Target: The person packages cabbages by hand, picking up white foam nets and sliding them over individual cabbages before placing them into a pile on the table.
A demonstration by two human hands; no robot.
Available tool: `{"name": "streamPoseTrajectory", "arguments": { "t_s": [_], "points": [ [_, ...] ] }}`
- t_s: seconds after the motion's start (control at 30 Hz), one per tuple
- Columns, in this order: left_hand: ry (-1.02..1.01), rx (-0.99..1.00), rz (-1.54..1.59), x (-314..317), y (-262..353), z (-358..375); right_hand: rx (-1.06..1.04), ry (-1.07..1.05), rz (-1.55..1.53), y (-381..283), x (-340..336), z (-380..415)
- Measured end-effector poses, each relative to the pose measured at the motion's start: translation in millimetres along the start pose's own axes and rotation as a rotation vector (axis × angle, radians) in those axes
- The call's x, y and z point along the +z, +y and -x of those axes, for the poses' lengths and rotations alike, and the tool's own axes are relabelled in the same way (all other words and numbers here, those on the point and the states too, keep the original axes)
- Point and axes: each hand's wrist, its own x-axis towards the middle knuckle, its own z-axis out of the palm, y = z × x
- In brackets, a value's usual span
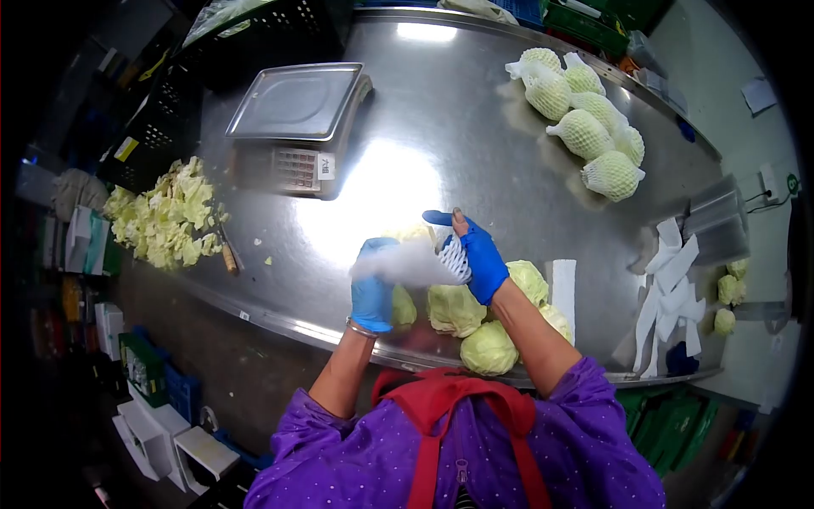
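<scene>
My left hand (373, 288), in a blue glove, is closed on one end of a white foam net sleeve (414, 263). My right hand (483, 261), also gloved in blue with a bare thumb tip, grips the sleeve's other end, where its mesh is spread. The sleeve is stretched level between the hands and partly blurred. A pale cabbage (407, 231) shows in part behind it. Below my hands sit several bare cabbages (456, 310) near the table's front edge, some partly covered by my hands and right forearm.
Several net-wrapped cabbages (587, 133) lie at the back right of the steel table (475, 102). A scale (297, 102) stands back left. Trimmed leaves (170, 216) and a wooden-handled knife (230, 258) lie left. Flat foam sleeves (670, 297) are piled right, beside a white strip (563, 297).
</scene>
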Motion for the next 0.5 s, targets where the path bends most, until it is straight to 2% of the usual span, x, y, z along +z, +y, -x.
{"name": "streamPoseTrajectory", "arguments": {
  "t_s": [0.07, 0.1, 0.13, 0.17, 0.23, 0.27, 0.3, 0.37, 0.4, 0.43, 0.5],
  "points": [
    [0.1, 0.057, -0.093, 41, 26, 12, 0.072, -0.059, 0.18, -3, 7, 10],
    [0.191, 0.037, -0.112, 41, 26, 7, 0.107, -0.087, 0.272, -3, 9, 15],
    [0.233, -0.004, 0.024, 45, 28, 5, 0.06, -0.194, 0.352, -3, 5, 19],
    [0.273, -0.047, 0.158, 50, 31, 4, 0.103, -0.241, 0.453, -8, 4, 20],
    [0.207, -0.136, 0.154, 48, 39, 2, 0.195, -0.331, 0.651, -18, 5, 26],
    [0.173, -0.18, 0.152, 45, 43, 2, 0.229, -0.193, 0.665, -22, 7, 27],
    [0.128, -0.194, 0.138, 41, 42, 2, 0.229, -0.108, 0.562, -25, 1, 23],
    [0.077, -0.418, 0.074, 33, 50, 8, 0.084, -0.09, 0.172, -25, -10, 12],
    [0.028, -0.429, -0.155, 27, 51, 11, -0.001, -0.18, -0.092, -26, -12, 9],
    [-0.06, -0.388, -0.567, 32, 58, 11, 0.038, -0.231, -0.164, -34, -13, 11],
    [-0.09, -0.385, -0.65, 14, 53, 7, 0.043, -0.219, 0.016, -29, -13, 6]
  ]
}}
